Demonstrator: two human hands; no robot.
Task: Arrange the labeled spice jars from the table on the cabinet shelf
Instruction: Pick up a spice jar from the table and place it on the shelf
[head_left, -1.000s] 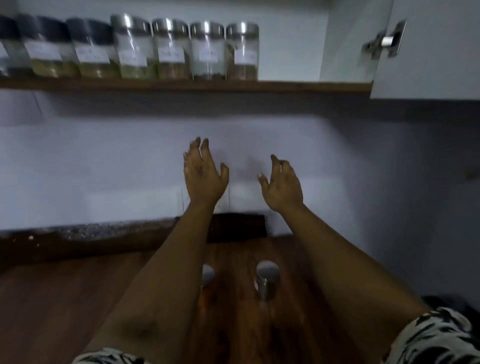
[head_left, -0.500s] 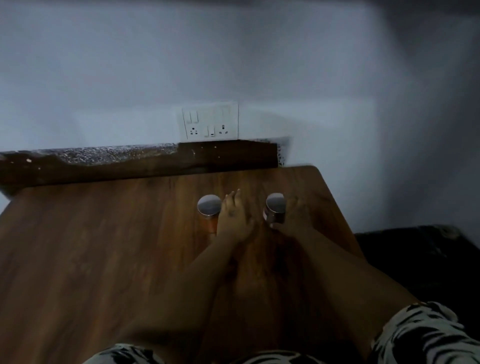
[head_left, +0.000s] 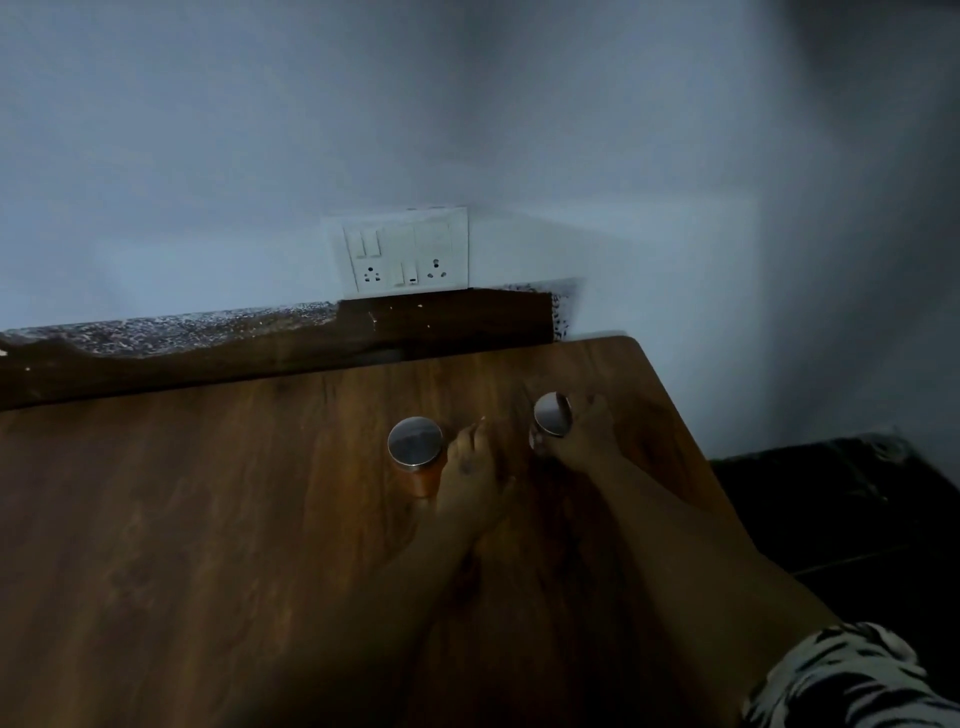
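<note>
Two jars stand on the table (head_left: 208, 519), toward its far right. The left jar (head_left: 417, 451) holds orange contents; our left hand (head_left: 475, 478) rests against its right side, fingers fairly straight. Our right hand (head_left: 587, 434) wraps the tilted right jar (head_left: 551, 415). A switch panel (head_left: 405, 252) sits on the far wall.

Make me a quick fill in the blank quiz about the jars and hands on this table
1. ____ jars stand on the wooden table.
2. The right hand is at the jar nearer the table's ____ edge.
3. On the wall behind is a white ____.
4. Both jar lids look ____.

Answers: two; right; switchboard; silver
</note>
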